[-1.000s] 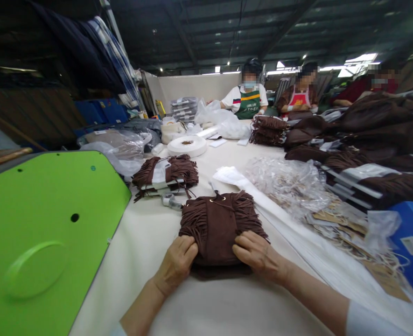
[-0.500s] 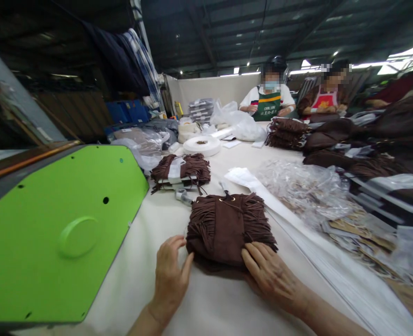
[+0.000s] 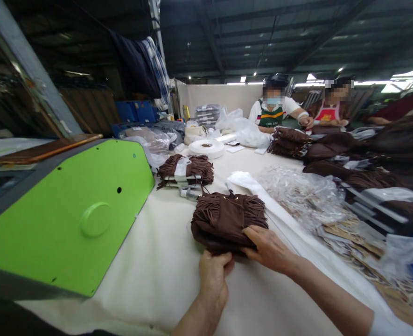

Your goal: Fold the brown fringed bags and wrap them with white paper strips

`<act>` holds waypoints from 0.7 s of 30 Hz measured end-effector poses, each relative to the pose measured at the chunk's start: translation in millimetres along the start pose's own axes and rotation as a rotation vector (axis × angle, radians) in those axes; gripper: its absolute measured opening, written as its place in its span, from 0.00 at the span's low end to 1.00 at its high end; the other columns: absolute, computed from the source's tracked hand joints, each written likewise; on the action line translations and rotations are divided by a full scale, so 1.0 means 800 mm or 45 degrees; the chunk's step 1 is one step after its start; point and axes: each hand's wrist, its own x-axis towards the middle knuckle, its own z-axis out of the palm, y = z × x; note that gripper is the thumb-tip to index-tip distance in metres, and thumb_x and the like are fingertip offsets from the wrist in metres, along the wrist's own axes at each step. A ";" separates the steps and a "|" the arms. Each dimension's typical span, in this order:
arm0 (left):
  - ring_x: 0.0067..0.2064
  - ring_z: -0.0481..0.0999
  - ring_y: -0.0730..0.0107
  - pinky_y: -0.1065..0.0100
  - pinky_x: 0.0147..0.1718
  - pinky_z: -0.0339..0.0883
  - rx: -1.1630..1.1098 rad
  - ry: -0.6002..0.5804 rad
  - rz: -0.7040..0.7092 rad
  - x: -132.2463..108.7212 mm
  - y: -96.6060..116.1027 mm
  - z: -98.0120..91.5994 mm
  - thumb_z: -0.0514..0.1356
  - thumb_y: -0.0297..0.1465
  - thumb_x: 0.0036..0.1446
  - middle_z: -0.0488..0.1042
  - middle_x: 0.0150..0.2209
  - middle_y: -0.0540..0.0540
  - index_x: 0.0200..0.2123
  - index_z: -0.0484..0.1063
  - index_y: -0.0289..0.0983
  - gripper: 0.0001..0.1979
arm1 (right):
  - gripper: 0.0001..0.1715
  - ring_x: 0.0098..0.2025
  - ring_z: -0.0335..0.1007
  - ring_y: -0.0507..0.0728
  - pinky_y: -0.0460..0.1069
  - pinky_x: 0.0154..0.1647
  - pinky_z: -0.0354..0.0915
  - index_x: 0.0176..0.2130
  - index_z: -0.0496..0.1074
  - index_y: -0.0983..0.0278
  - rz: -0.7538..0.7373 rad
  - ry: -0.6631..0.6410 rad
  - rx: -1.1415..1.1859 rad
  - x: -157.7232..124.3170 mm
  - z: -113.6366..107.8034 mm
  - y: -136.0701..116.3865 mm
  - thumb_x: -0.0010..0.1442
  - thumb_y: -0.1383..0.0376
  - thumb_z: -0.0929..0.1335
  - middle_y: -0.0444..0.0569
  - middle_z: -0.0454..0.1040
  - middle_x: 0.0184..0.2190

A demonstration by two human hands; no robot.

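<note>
A dark brown fringed bag (image 3: 231, 215) lies on the white-covered table in front of me, with a plain panel down its middle and gold eyelets along the far edge. My right hand (image 3: 265, 245) grips its near right edge, fingers on top and thumb below. At the near bottom edge my left hand (image 3: 213, 273) is closed, its fingertips pinching the bag's underside and partly hidden there. Just beyond lies a stack of brown fringed pieces (image 3: 201, 169) bound with a white band.
A green-sided machine (image 3: 122, 219) stands at left. White sheeting (image 3: 283, 224), clear plastic bags (image 3: 297, 186) and tags with cords (image 3: 353, 233) lie to the right. A white tape roll (image 3: 206, 148) is farther back. Co-workers (image 3: 272, 109) sit across the table near piled brown bags (image 3: 335, 140).
My left hand has moved right, from beside the bag to its near edge, and closed there. My right hand now grips the edge, which is lifted slightly. The view has shifted left.
</note>
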 end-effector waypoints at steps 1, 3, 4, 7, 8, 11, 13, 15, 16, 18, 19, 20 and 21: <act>0.28 0.71 0.72 0.69 0.29 0.68 -0.004 0.011 0.009 0.002 -0.001 0.002 0.58 0.16 0.36 0.73 0.28 0.50 0.32 0.68 0.36 0.16 | 0.04 0.34 0.66 0.55 0.47 0.32 0.58 0.32 0.63 0.64 0.015 0.003 0.010 0.000 -0.001 0.000 0.54 0.68 0.66 0.48 0.70 0.30; 0.26 0.70 0.73 0.71 0.27 0.67 -0.011 0.013 0.024 0.004 -0.001 0.006 0.57 0.16 0.33 0.73 0.26 0.51 0.31 0.69 0.36 0.18 | 0.04 0.33 0.65 0.55 0.47 0.32 0.57 0.30 0.63 0.64 0.051 0.015 0.029 -0.001 -0.002 0.000 0.54 0.68 0.66 0.48 0.69 0.30; 0.25 0.69 0.73 0.71 0.26 0.66 -0.015 0.000 0.030 0.005 -0.001 0.008 0.57 0.16 0.31 0.72 0.25 0.52 0.30 0.69 0.36 0.18 | 0.04 0.33 0.65 0.54 0.46 0.31 0.57 0.30 0.62 0.64 0.072 0.018 0.045 -0.002 -0.003 0.000 0.54 0.68 0.66 0.47 0.68 0.29; 0.25 0.69 0.72 0.71 0.25 0.65 -0.019 -0.120 0.042 0.008 0.004 0.011 0.57 0.17 0.25 0.72 0.23 0.52 0.27 0.71 0.35 0.18 | 0.05 0.31 0.63 0.53 0.46 0.30 0.56 0.31 0.62 0.64 0.128 0.007 0.135 -0.004 -0.010 0.003 0.57 0.65 0.65 0.46 0.67 0.29; 0.25 0.70 0.71 0.70 0.25 0.65 -0.018 -0.182 0.050 0.009 0.007 0.011 0.58 0.18 0.24 0.73 0.23 0.52 0.26 0.71 0.35 0.18 | 0.06 0.30 0.63 0.53 0.46 0.30 0.55 0.31 0.62 0.64 0.140 -0.002 0.168 -0.004 -0.013 0.004 0.58 0.64 0.65 0.46 0.67 0.28; 0.27 0.71 0.69 0.70 0.28 0.66 0.002 -0.367 0.083 0.012 0.015 0.008 0.63 0.20 0.21 0.75 0.26 0.50 0.26 0.74 0.35 0.19 | 0.10 0.29 0.62 0.52 0.45 0.29 0.54 0.29 0.61 0.63 0.172 -0.041 0.252 -0.002 -0.019 0.008 0.59 0.61 0.65 0.44 0.66 0.27; 0.29 0.72 0.68 0.70 0.31 0.67 0.029 -0.458 0.108 0.014 0.018 0.002 0.65 0.22 0.21 0.76 0.27 0.49 0.28 0.75 0.35 0.21 | 0.12 0.29 0.61 0.52 0.45 0.28 0.54 0.27 0.60 0.63 0.219 -0.069 0.288 0.003 -0.018 0.011 0.59 0.60 0.65 0.43 0.65 0.26; 0.34 0.74 0.64 0.69 0.36 0.67 0.038 -0.546 0.147 0.013 0.016 -0.004 0.67 0.24 0.22 0.76 0.30 0.48 0.30 0.75 0.35 0.22 | 0.12 0.30 0.62 0.52 0.45 0.29 0.55 0.27 0.61 0.64 0.264 -0.089 0.271 0.007 -0.014 0.010 0.58 0.61 0.65 0.44 0.67 0.27; 0.37 0.74 0.62 0.68 0.38 0.67 0.108 -0.561 0.176 0.011 0.013 -0.006 0.68 0.26 0.24 0.76 0.31 0.49 0.31 0.76 0.36 0.21 | 0.11 0.30 0.63 0.52 0.45 0.30 0.55 0.27 0.62 0.64 0.276 -0.093 0.237 0.007 -0.013 0.007 0.58 0.62 0.66 0.45 0.68 0.28; 0.40 0.73 0.58 0.65 0.40 0.68 0.363 -0.543 0.249 0.012 0.000 -0.003 0.69 0.34 0.30 0.76 0.32 0.48 0.32 0.76 0.37 0.19 | 0.08 0.32 0.65 0.53 0.46 0.31 0.57 0.28 0.65 0.65 0.282 -0.096 0.130 0.005 -0.013 -0.002 0.55 0.65 0.68 0.47 0.70 0.30; 0.39 0.74 0.57 0.64 0.38 0.69 0.677 -0.449 0.252 0.015 -0.008 0.005 0.69 0.39 0.33 0.76 0.31 0.49 0.31 0.75 0.39 0.18 | 0.08 0.33 0.66 0.53 0.46 0.30 0.58 0.28 0.66 0.65 0.292 -0.093 0.074 0.004 -0.015 -0.007 0.52 0.65 0.70 0.47 0.71 0.30; 0.40 0.74 0.55 0.61 0.37 0.70 0.793 -0.444 0.240 0.020 -0.017 0.020 0.68 0.41 0.39 0.76 0.33 0.47 0.33 0.75 0.39 0.18 | 0.10 0.31 0.66 0.53 0.45 0.29 0.59 0.28 0.67 0.65 0.310 -0.093 0.011 0.003 -0.017 -0.011 0.49 0.64 0.72 0.46 0.72 0.29; 0.40 0.73 0.58 0.60 0.37 0.70 0.850 -0.497 0.249 0.026 -0.027 0.041 0.65 0.43 0.47 0.75 0.36 0.45 0.37 0.73 0.38 0.17 | 0.10 0.31 0.67 0.53 0.45 0.29 0.61 0.29 0.68 0.65 0.291 -0.094 -0.056 0.003 -0.020 -0.013 0.49 0.62 0.72 0.45 0.72 0.30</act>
